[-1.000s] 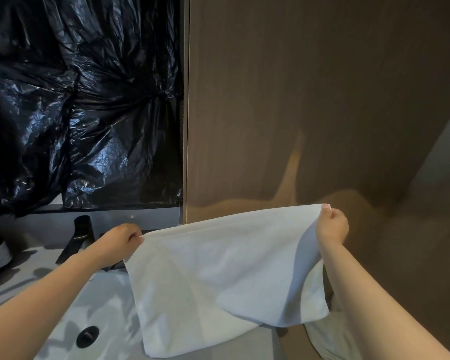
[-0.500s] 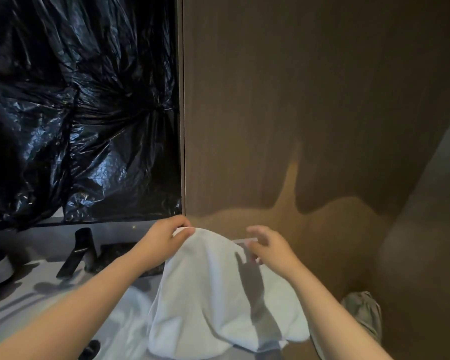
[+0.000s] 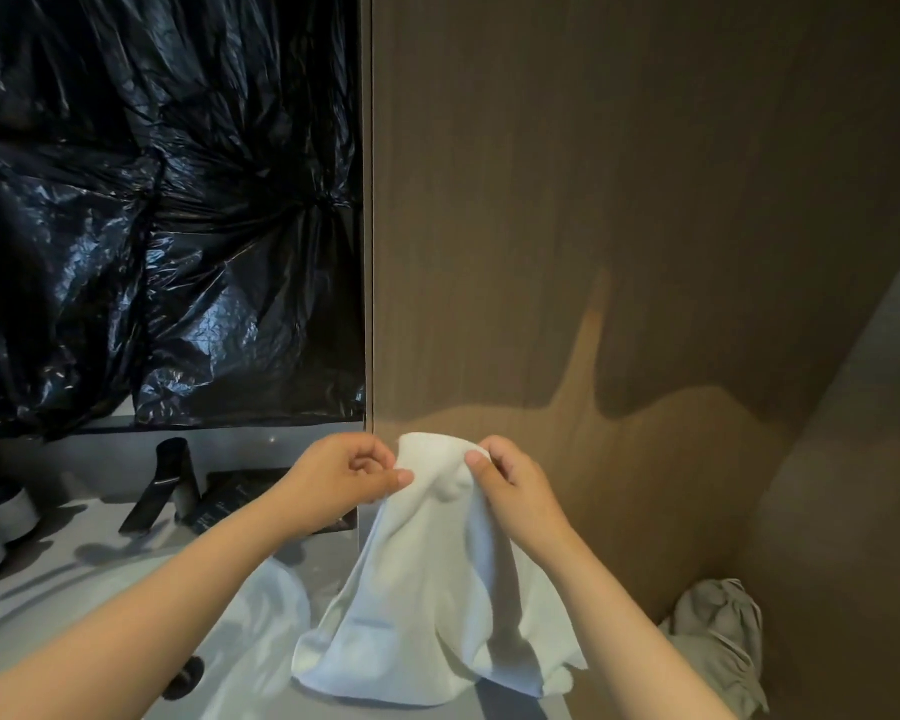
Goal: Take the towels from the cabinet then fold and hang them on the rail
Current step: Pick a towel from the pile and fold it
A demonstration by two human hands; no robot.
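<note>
Brown wood panel (image 3: 593,200) rises behind the grey surface (image 3: 100,563). Your left hand (image 3: 344,480) and right hand (image 3: 510,485) pinch the white towel (image 3: 437,589) at its top, close together; it hangs straight down between your forearms, long axis vertical. No rail shows.

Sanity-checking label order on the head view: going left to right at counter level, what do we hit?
white containers → black tap → dark box → left hand → white towel, pinched at its top by both hands → right hand → crumpled grey cloth
</note>
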